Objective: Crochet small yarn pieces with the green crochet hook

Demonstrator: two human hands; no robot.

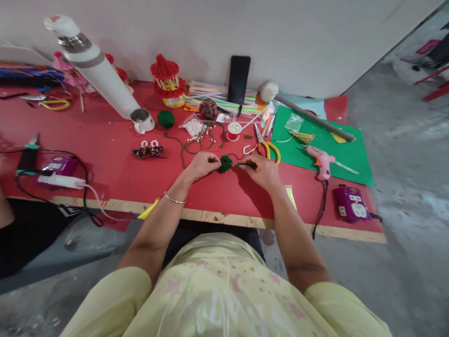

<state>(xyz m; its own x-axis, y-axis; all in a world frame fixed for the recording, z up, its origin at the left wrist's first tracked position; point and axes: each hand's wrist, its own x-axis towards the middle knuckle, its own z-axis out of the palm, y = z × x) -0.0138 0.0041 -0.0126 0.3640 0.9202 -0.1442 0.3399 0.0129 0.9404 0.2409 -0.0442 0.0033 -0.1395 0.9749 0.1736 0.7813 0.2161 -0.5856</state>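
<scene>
My left hand point(203, 164) pinches a small green yarn pompom point(226, 163) just above the red table point(115, 159). My right hand point(262, 172) grips the dark green yarn strand point(247, 164) that runs out of the pompom's right side. Both hands meet at the table's middle, close together. A green yarn ball point(166, 119) lies farther back, with a loose green strand point(182, 149) trailing toward my hands. A silver bangle sits on my left wrist.
Yellow-handled scissors point(267, 148) and a red thread spool point(233, 131) lie just behind my right hand. A pink glue gun point(322, 161) rests on green paper point(347, 154). A white flask point(93, 65), a cup point(142, 120), a bead bag point(193, 126), a phone point(238, 79) and power strips point(351, 203) stand around.
</scene>
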